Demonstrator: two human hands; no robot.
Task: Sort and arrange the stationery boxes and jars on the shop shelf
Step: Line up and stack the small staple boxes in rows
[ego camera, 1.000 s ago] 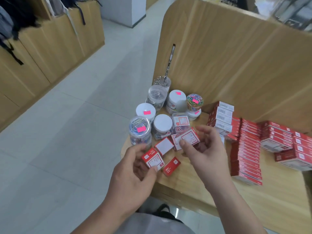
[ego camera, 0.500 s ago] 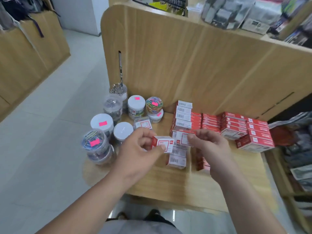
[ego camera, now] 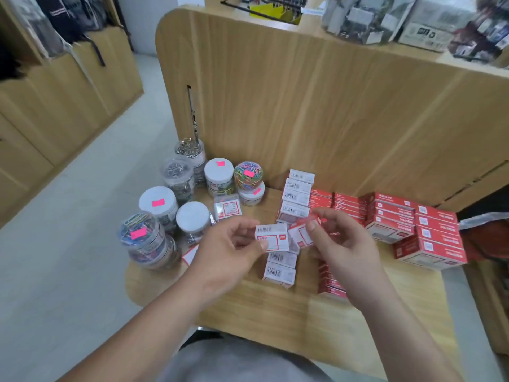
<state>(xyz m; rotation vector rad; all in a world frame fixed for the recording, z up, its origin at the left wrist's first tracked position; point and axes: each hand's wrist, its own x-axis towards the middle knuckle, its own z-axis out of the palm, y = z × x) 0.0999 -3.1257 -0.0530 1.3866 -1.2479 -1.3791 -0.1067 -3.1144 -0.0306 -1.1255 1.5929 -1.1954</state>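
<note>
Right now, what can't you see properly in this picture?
Head view:
White box in the left hand: print too small to read.
Red box in the right hand: blurred, thumb covers part.
Red stack: right hand hides most.
Upper-shelf goods: blurred, cut by top edge.

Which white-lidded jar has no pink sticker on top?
The jar nearest the left hand; the other white lids each carry a pink sticker.

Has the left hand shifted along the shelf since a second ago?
Yes. The left hand, pinching a small box, went right, from before the front clip jar toward the barcoded boxes.
</note>
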